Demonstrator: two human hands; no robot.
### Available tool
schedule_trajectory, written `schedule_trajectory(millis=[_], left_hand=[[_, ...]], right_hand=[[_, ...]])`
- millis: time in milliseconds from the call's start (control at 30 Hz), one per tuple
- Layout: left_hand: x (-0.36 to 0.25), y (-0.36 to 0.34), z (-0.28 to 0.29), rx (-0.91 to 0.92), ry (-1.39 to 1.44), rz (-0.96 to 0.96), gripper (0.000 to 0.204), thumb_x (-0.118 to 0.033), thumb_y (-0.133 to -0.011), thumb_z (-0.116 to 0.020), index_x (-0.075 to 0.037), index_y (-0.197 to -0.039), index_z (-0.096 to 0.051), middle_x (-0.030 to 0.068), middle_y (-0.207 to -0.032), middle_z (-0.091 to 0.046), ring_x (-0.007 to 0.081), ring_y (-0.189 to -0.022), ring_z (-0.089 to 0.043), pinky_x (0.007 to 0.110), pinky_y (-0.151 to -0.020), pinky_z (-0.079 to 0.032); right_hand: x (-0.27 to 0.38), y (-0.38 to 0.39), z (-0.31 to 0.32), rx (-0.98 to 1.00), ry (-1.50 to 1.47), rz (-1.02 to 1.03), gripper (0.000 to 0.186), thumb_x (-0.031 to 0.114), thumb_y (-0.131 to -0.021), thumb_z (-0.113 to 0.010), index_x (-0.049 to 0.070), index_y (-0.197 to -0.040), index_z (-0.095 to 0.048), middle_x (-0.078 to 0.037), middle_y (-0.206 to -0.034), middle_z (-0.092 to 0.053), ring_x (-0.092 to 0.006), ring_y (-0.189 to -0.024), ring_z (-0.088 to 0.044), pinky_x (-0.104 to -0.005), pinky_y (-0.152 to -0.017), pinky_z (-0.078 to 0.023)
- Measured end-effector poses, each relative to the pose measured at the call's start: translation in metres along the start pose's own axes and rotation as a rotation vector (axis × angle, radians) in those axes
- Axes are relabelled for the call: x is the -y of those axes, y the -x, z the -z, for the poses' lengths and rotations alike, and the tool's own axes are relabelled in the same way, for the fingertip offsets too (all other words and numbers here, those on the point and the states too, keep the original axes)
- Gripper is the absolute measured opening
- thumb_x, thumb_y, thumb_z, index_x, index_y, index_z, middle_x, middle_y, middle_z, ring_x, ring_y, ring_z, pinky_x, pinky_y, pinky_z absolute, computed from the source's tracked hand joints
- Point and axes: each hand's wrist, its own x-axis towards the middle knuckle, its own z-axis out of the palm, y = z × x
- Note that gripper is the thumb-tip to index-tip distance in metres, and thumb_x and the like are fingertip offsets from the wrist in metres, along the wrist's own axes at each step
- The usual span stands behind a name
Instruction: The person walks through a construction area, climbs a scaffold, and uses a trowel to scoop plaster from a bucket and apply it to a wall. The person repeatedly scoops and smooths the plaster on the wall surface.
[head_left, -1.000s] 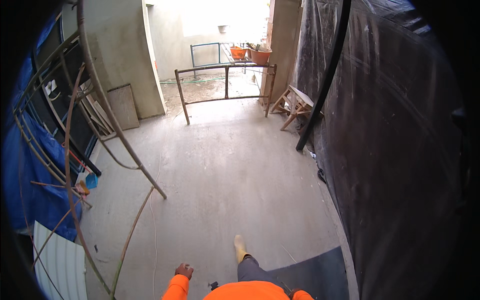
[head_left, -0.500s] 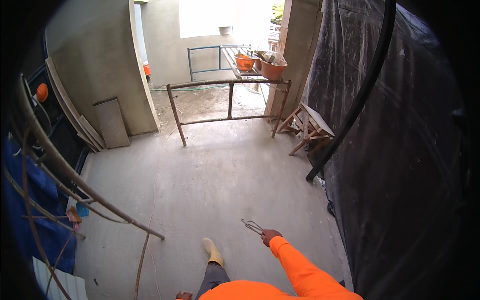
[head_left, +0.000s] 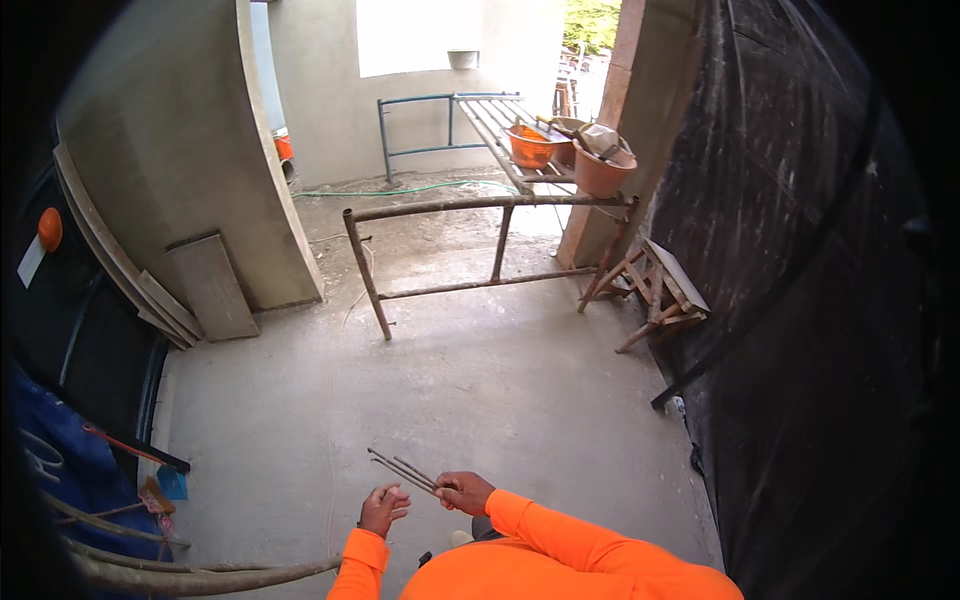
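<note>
Several thin bent metal rods (head_left: pixel 402 468) are gripped at one end in my right hand (head_left: pixel 466 493), in front of my body. Their free ends point forward and to the left, slightly apart from one another. Close by on the left, my left hand (head_left: pixel 381 509) is raised with its fingers loosely curled and apart, and nothing shows in it. The two hands do not touch.
Ahead stands a rusty scaffold frame (head_left: pixel 500 205), with a slatted platform (head_left: pixel 490 140) behind it carrying an orange bucket (head_left: pixel 530 150) and a pinkish tub (head_left: pixel 603 172). A small wooden stool (head_left: pixel 665 285) is at right by black sheeting (head_left: pixel 780 300). A curved pole (head_left: pixel 200 578) lies low left.
My right hand has come back toward my body with the rods. My left hand has risen from the lower edge to beside it. The view has shifted, bringing the scaffold frame nearer.
</note>
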Motion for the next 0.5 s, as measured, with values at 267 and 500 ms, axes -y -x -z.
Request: schedule_trajectory(millis=[267, 500], left_hand=[[-0.146, -0.157, 0.016, -0.042, 0.704, -0.123, 0.042, -0.038, -0.112, -0.044, -0.004, -0.134, -0.054, 0.0211, -0.128, -0.066, 0.0350, -0.120, -0.064, 0.052, -0.102, -0.054], [-0.265, -0.288, 0.095, -0.207, 0.577, -0.158, 0.035, -0.036, -0.112, -0.043, -0.007, -0.127, -0.054, 0.0161, -0.122, -0.067, 0.0299, -0.118, -0.064, 0.053, -0.102, -0.052]], right_hand=[[0.069, -0.241, 0.038, 0.315, -0.045, -0.035, 0.023, 0.023, -0.105, -0.059, 0.004, -0.115, -0.068, -0.001, -0.089, -0.065, -0.0102, -0.082, -0.058, -0.0280, -0.076, -0.051], [0.181, -0.439, 0.090, 0.206, 0.288, 0.104, 0.026, 0.026, -0.105, -0.057, 0.003, -0.110, -0.069, -0.003, -0.087, -0.068, -0.0135, -0.077, -0.061, -0.0298, -0.073, -0.052]])
